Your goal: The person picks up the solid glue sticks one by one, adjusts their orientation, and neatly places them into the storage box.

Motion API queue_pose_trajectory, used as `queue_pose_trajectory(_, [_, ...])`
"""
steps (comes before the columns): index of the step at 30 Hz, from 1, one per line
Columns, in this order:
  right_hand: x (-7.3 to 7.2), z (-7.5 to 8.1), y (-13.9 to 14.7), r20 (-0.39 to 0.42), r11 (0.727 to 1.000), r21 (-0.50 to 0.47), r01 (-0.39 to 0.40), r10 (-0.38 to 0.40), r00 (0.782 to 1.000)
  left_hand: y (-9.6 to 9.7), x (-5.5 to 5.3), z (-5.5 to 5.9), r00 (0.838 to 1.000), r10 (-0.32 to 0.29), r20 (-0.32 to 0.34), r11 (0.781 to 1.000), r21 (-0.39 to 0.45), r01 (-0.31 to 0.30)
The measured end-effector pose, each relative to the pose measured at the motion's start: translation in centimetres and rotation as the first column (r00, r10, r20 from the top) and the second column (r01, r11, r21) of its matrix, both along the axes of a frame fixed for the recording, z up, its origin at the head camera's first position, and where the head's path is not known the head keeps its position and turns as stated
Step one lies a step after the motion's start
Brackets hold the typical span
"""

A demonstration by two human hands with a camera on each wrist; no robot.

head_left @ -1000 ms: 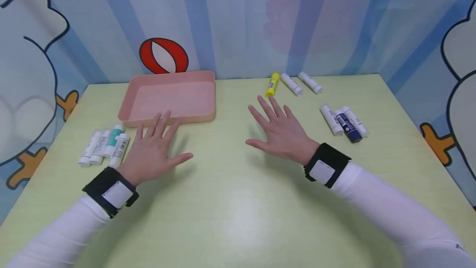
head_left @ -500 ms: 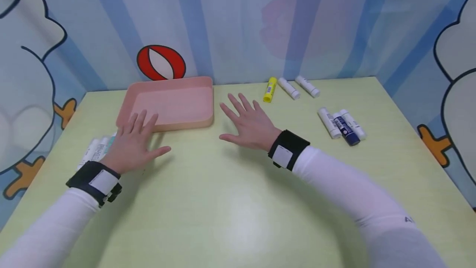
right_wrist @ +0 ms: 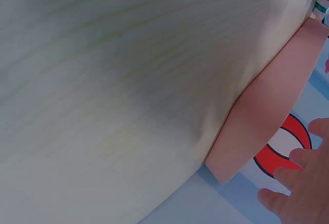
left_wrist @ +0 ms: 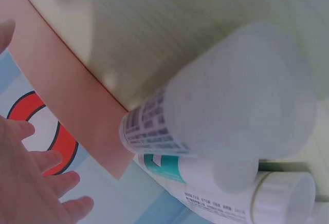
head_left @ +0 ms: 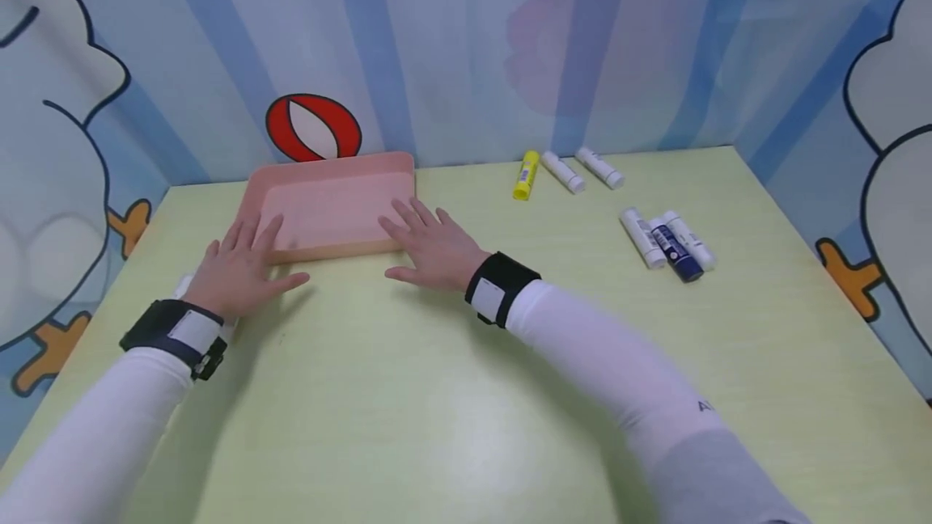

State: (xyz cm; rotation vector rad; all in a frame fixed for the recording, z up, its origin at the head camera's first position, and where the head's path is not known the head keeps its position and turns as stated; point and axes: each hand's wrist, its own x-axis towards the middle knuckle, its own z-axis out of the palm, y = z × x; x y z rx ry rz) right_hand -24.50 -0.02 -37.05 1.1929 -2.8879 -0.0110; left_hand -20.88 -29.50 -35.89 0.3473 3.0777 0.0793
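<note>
My left hand, fingers spread, hovers at the front left corner of a pink tray. Beneath and behind it lie several glue sticks, mostly hidden in the head view. The left wrist view shows a white glue stick close up, with a teal-labelled glue stick and another white glue stick beside it. My right hand, also spread and holding nothing, has its fingertips over the tray's front right corner. In the right wrist view its fingers stand apart from the tray wall.
At the back right lie a yellow glue stick and two white glue sticks. Nearer, a dark blue glue stick lies between two white ones. A striped cartoon backdrop rises behind the table.
Both hands have moved left, the right hand farther, from near the yellow glue stick to the tray's right corner. The left hand now covers most of the left glue sticks.
</note>
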Motion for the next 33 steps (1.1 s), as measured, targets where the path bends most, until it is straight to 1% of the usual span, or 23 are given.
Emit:
queue_pose_trajectory(4, [-0.4,-0.7,-1.4,-0.031,1.000,0.023,-0.017,0.018,0.999,-0.1,-0.4,0.0,0.998,-0.042,0.044,0.998,-0.034,0.044])
queue_pose_trajectory(7, [-0.7,-1.1,-2.2,-0.067,0.997,0.067,-0.033,0.037,0.997,-0.2,-0.8,-0.2,0.996,-0.060,0.073,0.997,-0.051,0.064])
queue_pose_trajectory(10, [-0.9,-1.3,-2.6,-0.091,0.993,0.112,-0.041,0.051,0.994,-0.4,-1.3,-0.5,0.993,-0.058,0.100,0.996,-0.055,0.063])
queue_pose_trajectory(12, [-0.9,-1.5,-2.7,-0.085,0.990,0.132,-0.041,0.053,0.995,-0.5,-1.6,-0.6,0.991,-0.056,0.120,0.997,-0.048,0.062])
queue_pose_trajectory(16, [-1.0,-1.5,-2.5,-0.068,0.989,0.142,-0.043,0.053,0.996,-0.7,-1.8,-0.8,0.983,-0.044,0.180,0.999,-0.013,0.047])
queue_pose_trajectory(18, [-1.1,-1.4,-2.4,-0.070,0.989,0.139,-0.046,0.056,0.996,-0.6,-1.9,-0.8,0.980,-0.032,0.194,0.999,-0.006,0.034])
queue_pose_trajectory(20, [-1.3,-1.5,-2.3,-0.077,0.990,0.130,-0.051,0.061,0.995,-0.6,-1.9,-1.0,0.981,-0.028,0.191,0.999,-0.017,0.032])
queue_pose_trajectory(24, [-1.5,-1.4,-2.0,-0.102,0.991,0.124,-0.058,0.070,0.992,-0.3,-2.0,-1.3,0.990,-0.037,0.133,0.998,-0.041,0.043])
queue_pose_trajectory(27, [-1.5,-1.4,-1.8,-0.128,0.987,0.146,-0.069,0.088,0.988,-0.2,-2.0,-1.7,0.994,-0.071,0.079,0.996,-0.048,0.075])
queue_pose_trajectory(30, [-1.4,-1.1,-1.5,-0.120,0.986,0.152,-0.072,0.091,0.989,-0.2,-2.0,-1.8,0.992,-0.122,0.025,0.991,-0.055,0.123])
queue_pose_trajectory(31, [-1.4,-1.0,-1.4,-0.101,0.988,0.141,-0.066,0.081,0.992,-0.1,-1.9,-1.8,0.991,-0.135,0.015,0.989,-0.055,0.136])
queue_pose_trajectory(32, [-1.3,-0.8,-1.2,-0.025,0.996,0.087,-0.023,0.025,0.999,0.0,-1.8,-1.8,0.990,-0.142,0.010,0.988,-0.053,0.143])
queue_pose_trajectory(33, [-1.3,-0.7,-1.1,0.079,0.999,0.021,0.040,-0.041,0.996,0.1,-1.6,-1.7,0.990,-0.139,0.011,0.989,-0.043,0.139])
